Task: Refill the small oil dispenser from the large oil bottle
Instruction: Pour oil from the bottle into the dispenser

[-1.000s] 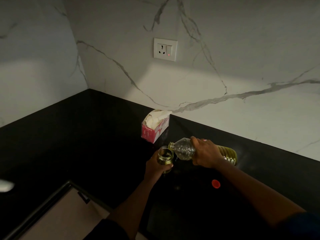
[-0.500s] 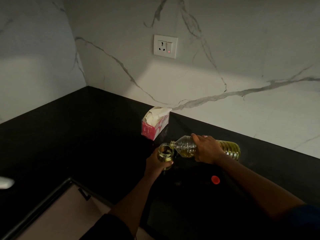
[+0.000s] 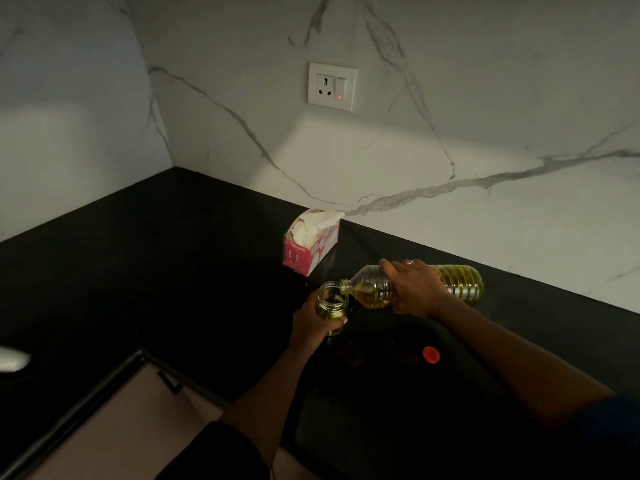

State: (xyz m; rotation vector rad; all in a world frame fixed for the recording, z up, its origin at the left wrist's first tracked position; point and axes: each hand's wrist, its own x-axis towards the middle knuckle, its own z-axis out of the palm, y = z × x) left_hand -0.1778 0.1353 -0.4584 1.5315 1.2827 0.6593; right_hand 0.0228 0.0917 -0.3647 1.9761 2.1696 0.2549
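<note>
Print on pink tissue box (image 3: 300, 255) too blurred; unreadable.

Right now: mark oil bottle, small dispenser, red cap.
oil bottle (image 3: 372, 289), head view, clear shoulder near the neck.
small dispenser (image 3: 330, 309), head view, glass wall below its mouth.
red cap (image 3: 431, 354), head view, its top.

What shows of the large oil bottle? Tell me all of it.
The large oil bottle is clear ribbed plastic, partly full of yellow oil, and uncapped. It is tipped almost level above the black counter, with its mouth at the rim of the small dispenser; whether they touch is unclear. The right hand grips its middle from above.
</note>
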